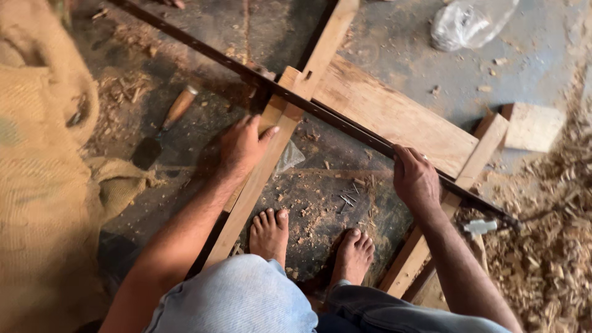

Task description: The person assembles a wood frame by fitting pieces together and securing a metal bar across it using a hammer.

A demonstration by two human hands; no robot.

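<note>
A wooden frame lies on the floor, made of a left rail (259,179), a right rail (475,166) and a wide crossboard (394,117). A long dark metal bar (345,120) runs diagonally across it from upper left to lower right. My left hand (242,147) presses flat on the left rail, just below the bar. My right hand (415,179) grips the bar near the right rail. My two bare feet (269,234) stand on the floor inside the frame.
A chisel with a wooden handle (168,123) lies left of the frame. Burlap sacking (43,172) fills the left side. Wood shavings (549,246) pile at the right, beside a wood block (533,126). A plastic bag (468,21) lies at the top. Several nails (348,198) lie near my feet.
</note>
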